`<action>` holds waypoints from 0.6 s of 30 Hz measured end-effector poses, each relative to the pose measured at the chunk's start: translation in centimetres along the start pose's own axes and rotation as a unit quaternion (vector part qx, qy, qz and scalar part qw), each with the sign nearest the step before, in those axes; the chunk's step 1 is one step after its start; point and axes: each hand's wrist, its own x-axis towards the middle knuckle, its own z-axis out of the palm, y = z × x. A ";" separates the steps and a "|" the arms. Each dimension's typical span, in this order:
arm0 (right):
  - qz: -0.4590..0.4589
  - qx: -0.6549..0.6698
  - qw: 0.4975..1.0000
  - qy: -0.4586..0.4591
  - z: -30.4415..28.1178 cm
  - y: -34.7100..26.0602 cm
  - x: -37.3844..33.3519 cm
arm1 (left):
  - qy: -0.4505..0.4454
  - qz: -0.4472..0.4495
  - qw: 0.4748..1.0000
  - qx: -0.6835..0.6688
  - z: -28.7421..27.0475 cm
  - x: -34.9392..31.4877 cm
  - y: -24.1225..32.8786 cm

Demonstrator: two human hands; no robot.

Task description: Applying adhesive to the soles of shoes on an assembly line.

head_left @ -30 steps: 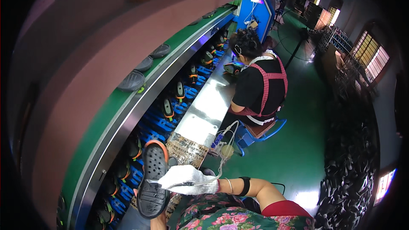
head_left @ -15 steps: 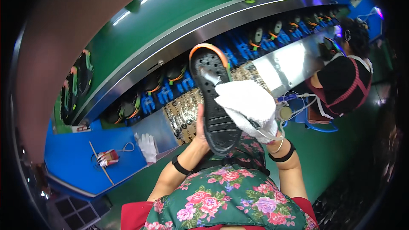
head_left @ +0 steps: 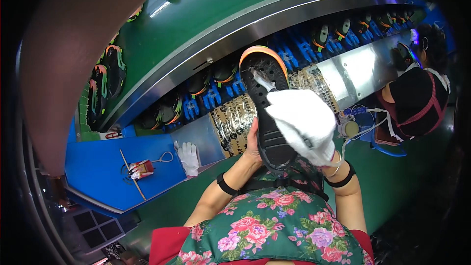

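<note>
A black shoe sole [head_left: 280, 140] with holes in its forepart and an orange rim at the toe stands tilted in front of me. My left hand [head_left: 252, 143] is bare and grips it along its left edge; most of the fingers are hidden behind it. My right hand [head_left: 305, 123] wears a white knit glove and is closed over the sole's middle. From its fingers a slim, pale, brush-like tool [head_left: 264, 79] reaches onto the forepart. The glove hides the rest of that tool.
Beyond the sole runs a green conveyor [head_left: 206, 29] with a metal edge, carrying dark shoe parts. Below it blue racks [head_left: 211, 97] hold more shoe parts. A blue table [head_left: 98, 167] at left bears a small red box [head_left: 141, 169] and a loose white glove [head_left: 188, 158]. A person [head_left: 417, 93] sits at right.
The view has shifted, so the surroundings sit farther right in the picture. The tool's tip stays on the sole's forepart, a little nearer the toe. Both hands keep their hold.
</note>
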 end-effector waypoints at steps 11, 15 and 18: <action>-0.117 0.051 0.974 0.190 3.4 0.1 1.4 | -0.052 0.120 0.962 0.242 -2.7 1.5 3.0; -0.029 0.132 0.964 0.231 7.7 4.6 -0.4 | 0.001 0.089 0.989 0.115 -1.3 3.6 3.3; -0.123 0.127 0.968 0.176 2.8 2.1 1.2 | -0.026 0.109 0.989 0.095 -0.1 4.9 3.5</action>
